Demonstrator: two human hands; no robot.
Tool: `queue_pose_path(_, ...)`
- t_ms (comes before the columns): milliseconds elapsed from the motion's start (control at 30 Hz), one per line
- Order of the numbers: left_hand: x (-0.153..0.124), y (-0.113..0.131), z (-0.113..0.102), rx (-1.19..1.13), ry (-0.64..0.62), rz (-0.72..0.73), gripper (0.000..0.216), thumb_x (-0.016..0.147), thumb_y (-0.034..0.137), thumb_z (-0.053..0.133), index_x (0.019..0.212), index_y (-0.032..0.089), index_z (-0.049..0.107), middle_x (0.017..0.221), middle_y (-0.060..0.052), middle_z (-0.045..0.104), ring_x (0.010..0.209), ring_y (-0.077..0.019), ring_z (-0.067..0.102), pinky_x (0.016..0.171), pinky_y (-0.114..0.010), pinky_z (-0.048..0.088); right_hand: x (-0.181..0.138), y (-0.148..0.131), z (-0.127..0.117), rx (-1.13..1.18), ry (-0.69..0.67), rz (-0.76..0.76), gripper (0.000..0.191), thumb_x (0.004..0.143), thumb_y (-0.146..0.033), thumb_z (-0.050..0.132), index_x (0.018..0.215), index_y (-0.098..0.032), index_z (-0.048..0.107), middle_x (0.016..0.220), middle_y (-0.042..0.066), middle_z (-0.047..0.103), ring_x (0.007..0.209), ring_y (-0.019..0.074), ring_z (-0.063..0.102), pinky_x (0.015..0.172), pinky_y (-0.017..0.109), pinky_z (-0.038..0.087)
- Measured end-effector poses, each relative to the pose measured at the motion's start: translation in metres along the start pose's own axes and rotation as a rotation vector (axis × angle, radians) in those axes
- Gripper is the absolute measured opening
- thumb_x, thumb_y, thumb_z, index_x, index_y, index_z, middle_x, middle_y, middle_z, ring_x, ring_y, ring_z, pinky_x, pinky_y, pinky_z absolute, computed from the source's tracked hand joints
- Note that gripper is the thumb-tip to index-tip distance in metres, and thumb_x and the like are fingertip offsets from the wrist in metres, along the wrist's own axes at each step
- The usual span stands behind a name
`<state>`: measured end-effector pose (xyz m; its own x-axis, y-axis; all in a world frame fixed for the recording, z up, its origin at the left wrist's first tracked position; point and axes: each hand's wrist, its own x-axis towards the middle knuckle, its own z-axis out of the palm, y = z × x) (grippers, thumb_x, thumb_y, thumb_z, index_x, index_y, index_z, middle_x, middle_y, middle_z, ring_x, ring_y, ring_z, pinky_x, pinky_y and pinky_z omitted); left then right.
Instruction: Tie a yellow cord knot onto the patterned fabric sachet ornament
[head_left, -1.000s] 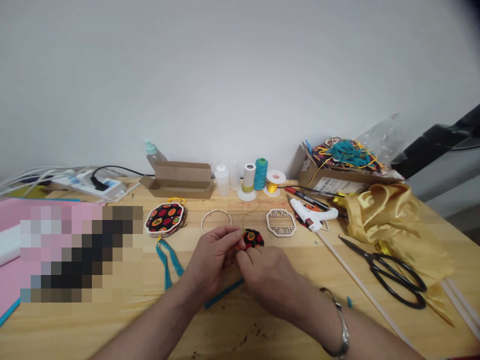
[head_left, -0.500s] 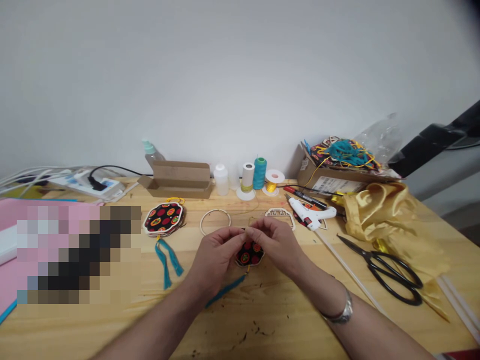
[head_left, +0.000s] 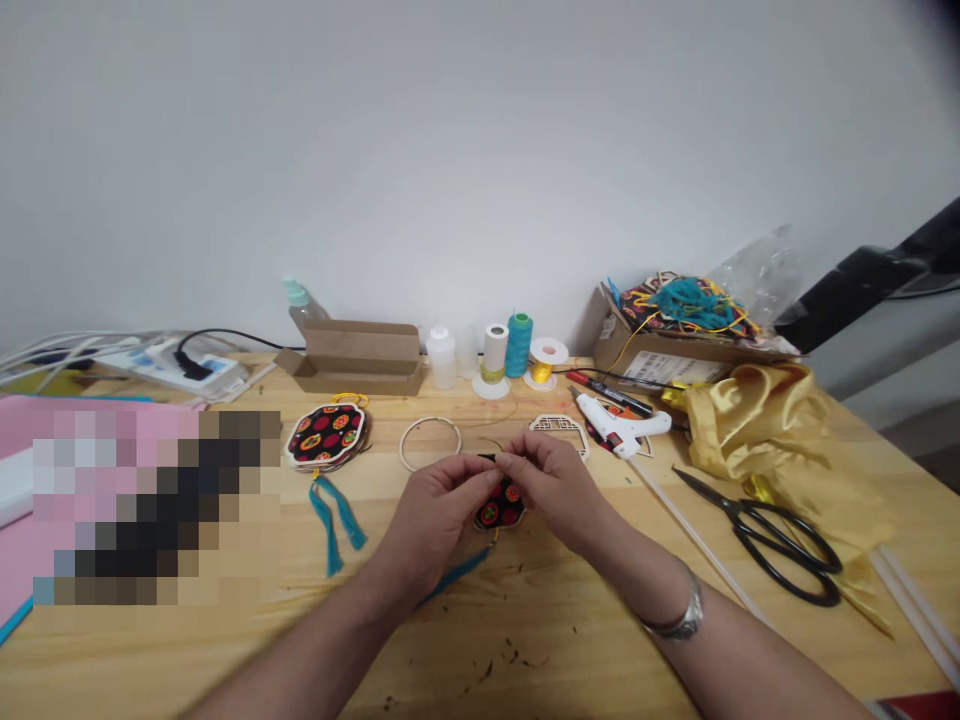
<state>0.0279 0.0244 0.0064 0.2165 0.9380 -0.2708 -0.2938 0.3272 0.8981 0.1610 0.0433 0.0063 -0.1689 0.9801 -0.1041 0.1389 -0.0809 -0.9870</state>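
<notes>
Two-handed, at mid-frame, pinched the upper edge of the small patterned fabric pad [head_left: 501, 510], with left hand [head_left: 439, 512] thumb and forefinger pressed together from the left and right hand [head_left: 551, 488] fingertips closed on it from the right. Could not tell whether the thin gold thread [head_left: 501, 440] sat inside the pinch. Found the pad low over the table [head_left: 525, 640], teal tassel cord [head_left: 459, 573] trailing toward lower left. Judged it best to hold both pinches close together, thread snug, not yanked. Logged wooden ring [head_left: 430, 443] just above the left hand, fretwork frame [head_left: 559, 425] above the right, scissors [head_left: 787, 545] well apart at right.
</notes>
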Motion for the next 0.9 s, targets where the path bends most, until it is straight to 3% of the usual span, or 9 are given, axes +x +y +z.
queue_pose_path(167, 0.0002, 0.0019, 0.0011, -0.016, 0.012, -0.023, 0.009, 0.070, 0.022, 0.065, 0.071, 0.013, 0.068, 0.061, -0.001, 0.066, 0.054, -0.0099, 0.057, 0.054, -0.021, 0.044, 0.0000, -0.0019, -0.0011, -0.007, 0.002, 0.003, 0.014, 0.072, -0.025, 0.055, 0.063, -0.016, 0.050, 0.054, -0.005, 0.046, 0.049, 0.0073, 0.042, 0.044, 0.019, 0.033)
queue_pose_path(567, -0.0006, 0.0020, -0.0007, 0.063, -0.001, -0.017, 0.012, 0.071, 0.024, 0.064, 0.071, 0.013, 0.069, 0.064, -0.003, 0.067, 0.058, -0.0116, 0.058, 0.058, -0.022, 0.045, 0.0019, -0.0037, -0.0024, 0.017, 0.003, 0.012, 0.016, 0.070, -0.025, 0.056, 0.059, -0.016, 0.049, 0.051, -0.005, 0.044, 0.046, 0.0066, 0.037, 0.042, 0.019, 0.031)
queue_pose_path(900, -0.0020, 0.0072, 0.0023, 0.089, 0.016, -0.014, 0.011, 0.073, 0.022, 0.062, 0.068, 0.014, 0.069, 0.054, 0.000, 0.063, 0.049, -0.0079, 0.053, 0.049, -0.017, 0.040, 0.0007, -0.0103, -0.0057, 0.117, -0.151, 0.149, 0.022, 0.075, -0.032, 0.053, 0.061, -0.016, 0.047, 0.046, -0.007, 0.040, 0.039, 0.0051, 0.037, 0.038, 0.018, 0.029)
